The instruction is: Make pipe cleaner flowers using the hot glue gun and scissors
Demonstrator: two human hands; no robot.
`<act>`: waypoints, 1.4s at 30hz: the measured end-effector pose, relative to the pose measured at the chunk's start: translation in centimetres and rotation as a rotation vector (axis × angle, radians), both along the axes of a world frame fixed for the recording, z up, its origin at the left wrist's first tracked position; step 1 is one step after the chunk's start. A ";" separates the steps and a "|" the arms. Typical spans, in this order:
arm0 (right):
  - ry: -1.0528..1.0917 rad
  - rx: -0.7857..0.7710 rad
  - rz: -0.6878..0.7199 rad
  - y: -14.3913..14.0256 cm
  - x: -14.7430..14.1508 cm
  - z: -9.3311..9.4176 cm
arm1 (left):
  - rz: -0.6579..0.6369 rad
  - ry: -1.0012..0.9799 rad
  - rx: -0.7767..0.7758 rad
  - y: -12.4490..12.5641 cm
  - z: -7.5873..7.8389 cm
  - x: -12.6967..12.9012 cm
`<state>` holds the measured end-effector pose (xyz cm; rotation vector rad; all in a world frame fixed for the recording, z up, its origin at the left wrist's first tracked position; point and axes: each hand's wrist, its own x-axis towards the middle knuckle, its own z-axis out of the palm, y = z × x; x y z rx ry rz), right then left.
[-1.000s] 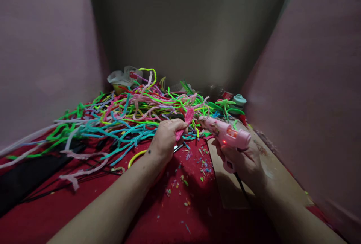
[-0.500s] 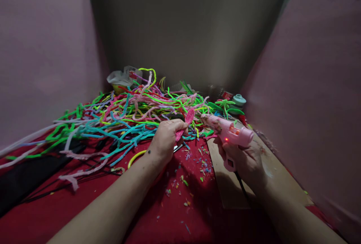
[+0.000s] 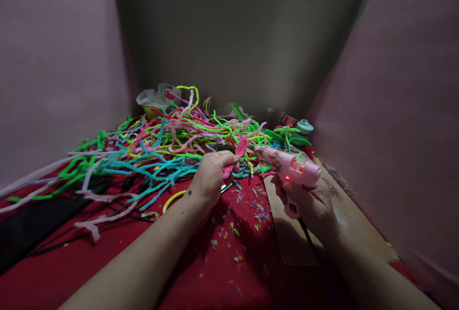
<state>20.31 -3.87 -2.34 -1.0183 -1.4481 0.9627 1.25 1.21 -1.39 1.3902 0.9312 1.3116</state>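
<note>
A small pink petal-shaped piece (image 3: 239,151), bent from a fuzzy craft wire, is held up in the left hand (image 3: 211,176), whose fingers are curled tightly around its lower end so that only the looped top shows above the fist. The pink glue gun (image 3: 291,169) is gripped in the right hand (image 3: 308,202), fingers wrapped closed about the handle, with its small red light lit and its nozzle pointed at the piece, just beside it; whether the tip touches cannot be told. By the look of things the shaping of the piece is finished and gluing is the step in hand, though no glue bead can be made out. A finished-looking green flower shape (image 3: 286,133) lies behind the gun. A large tangle of coloured wires (image 3: 150,149) is spread across the red cloth (image 3: 229,271), with short clippings (image 3: 247,209) scattered below the hands. Both forearms are stretched forward from the lower edge, the right wrist over a sheet of cardboard (image 3: 287,238).
</note>
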 end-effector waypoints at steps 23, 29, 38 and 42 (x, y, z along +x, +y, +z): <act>-0.130 0.032 0.058 -0.4 0.2 0.6 | 0.031 -0.133 -0.041 0.4 0.2 -0.1; -0.151 0.067 -0.162 -1.4 4.7 1.4 | 0.025 -0.342 -0.173 0.9 -0.1 0.2; -0.868 -0.050 -0.596 -2.6 14.3 -1.5 | -0.014 -0.265 -0.250 0.5 -0.2 0.7; -1.134 -0.129 -0.572 -2.8 15.2 -3.0 | -0.014 -0.196 -0.226 0.6 -0.5 0.7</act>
